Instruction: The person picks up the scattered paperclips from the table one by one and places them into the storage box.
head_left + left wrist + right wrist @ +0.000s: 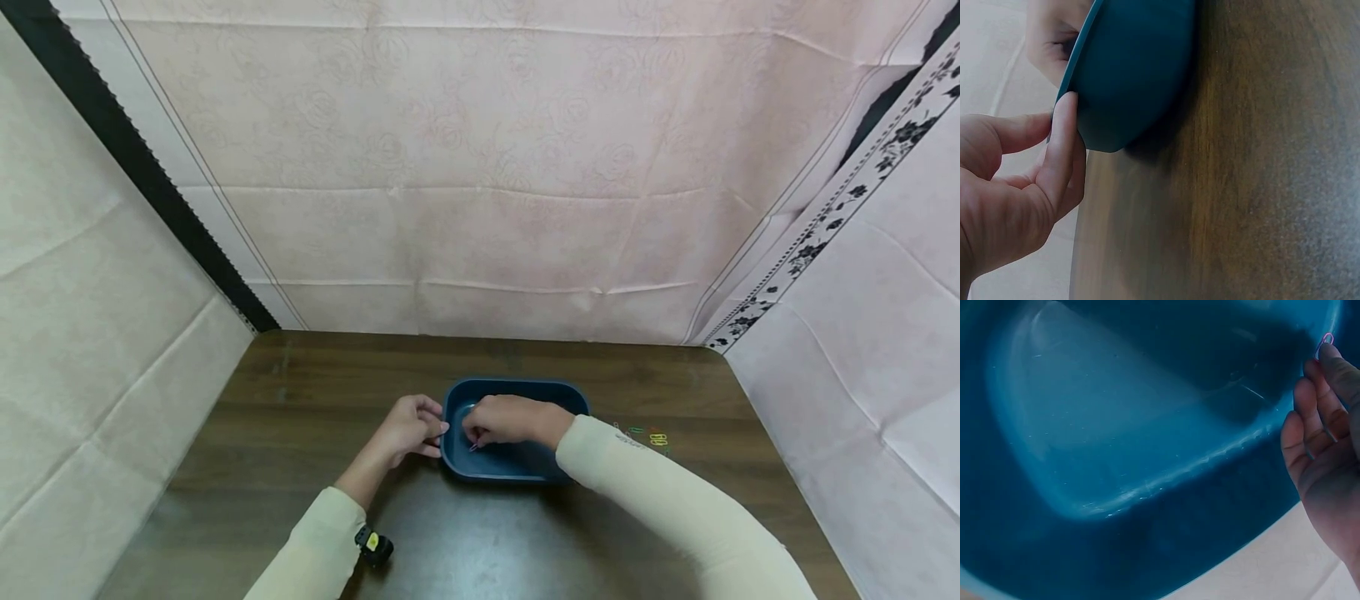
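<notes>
A blue rectangular plastic tub stands on the wooden table. At its left end my left hand pinches the rim between thumb and fingers, as the left wrist view shows. My right hand reaches down inside the tub, toward its left side. Between thumb and forefinger it pinches a small pink paper clip. In the right wrist view the other fingers of that hand lie loosely bent. The part of the tub floor seen there is bare, with light scratches.
On the table right of the tub lie several small coloured paper clips, with yellow clips among them; the right sleeve partly covers that area. A black device is on the left wrist. Pale cloth sheets hang behind and on both sides.
</notes>
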A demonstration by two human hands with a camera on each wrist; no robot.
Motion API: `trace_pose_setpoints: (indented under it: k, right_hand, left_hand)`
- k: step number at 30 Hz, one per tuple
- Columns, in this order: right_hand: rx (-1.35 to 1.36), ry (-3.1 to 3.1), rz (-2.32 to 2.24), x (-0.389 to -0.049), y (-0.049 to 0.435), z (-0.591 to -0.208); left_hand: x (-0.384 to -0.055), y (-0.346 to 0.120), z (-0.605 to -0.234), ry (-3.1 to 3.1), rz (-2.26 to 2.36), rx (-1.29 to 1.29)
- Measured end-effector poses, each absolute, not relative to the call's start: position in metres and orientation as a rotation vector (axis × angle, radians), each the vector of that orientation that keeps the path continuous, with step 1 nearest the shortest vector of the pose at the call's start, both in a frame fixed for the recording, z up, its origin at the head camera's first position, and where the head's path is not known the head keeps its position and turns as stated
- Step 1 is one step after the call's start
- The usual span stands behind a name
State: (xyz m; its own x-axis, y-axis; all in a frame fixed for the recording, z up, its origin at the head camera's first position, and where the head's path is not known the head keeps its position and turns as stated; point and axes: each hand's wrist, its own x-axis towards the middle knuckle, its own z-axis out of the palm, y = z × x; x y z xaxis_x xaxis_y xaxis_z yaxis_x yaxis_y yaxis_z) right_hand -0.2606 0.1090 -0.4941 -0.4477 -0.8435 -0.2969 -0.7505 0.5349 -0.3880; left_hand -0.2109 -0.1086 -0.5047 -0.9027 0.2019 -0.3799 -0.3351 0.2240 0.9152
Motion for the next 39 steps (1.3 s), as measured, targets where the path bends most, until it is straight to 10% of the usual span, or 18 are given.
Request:
trace_pose_setpoints:
  k: [39]
  right_hand:
    - [-1.208,2.329,-0.223,-0.262,0.104,-0.489]
  left_hand:
    - [-0.211,-0.108,-0.506,2.085,1.733,-0.134]
